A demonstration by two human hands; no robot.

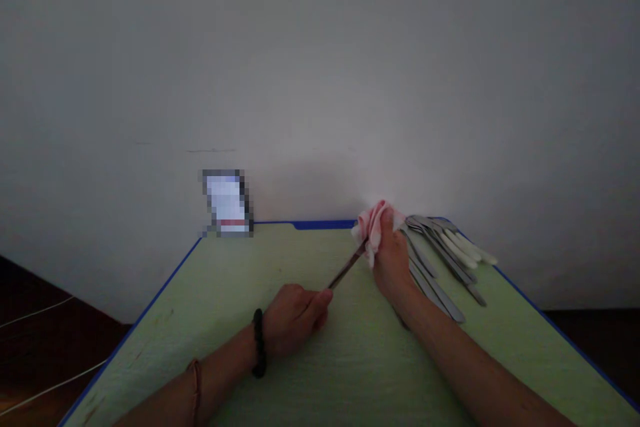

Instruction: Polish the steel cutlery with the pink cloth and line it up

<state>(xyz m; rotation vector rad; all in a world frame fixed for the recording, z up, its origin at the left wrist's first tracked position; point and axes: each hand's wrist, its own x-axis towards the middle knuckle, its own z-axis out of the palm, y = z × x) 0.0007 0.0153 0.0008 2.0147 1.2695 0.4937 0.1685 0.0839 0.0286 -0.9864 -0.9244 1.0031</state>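
Note:
My left hand point(297, 317) is closed around one end of a slim metal piece of cutlery point(349, 265), which slants up and away over the table. Its far end disappears into a pink and white cloth point(371, 223), so I cannot tell which kind of cutlery it is. My right hand point(393, 253) grips the cloth, bunched around that end. Beside and partly behind my right wrist lie several pieces of metal cutlery point(435, 290), handles toward me. Several pale-handled pieces point(467, 252) lie at their right.
The pale green table point(240, 293) has a blue edge and meets a grey wall point(320, 80) at the back. A device with a bright, pixelated screen point(227, 200) leans at the back left corner. White cords point(55, 387) run past the table's left side.

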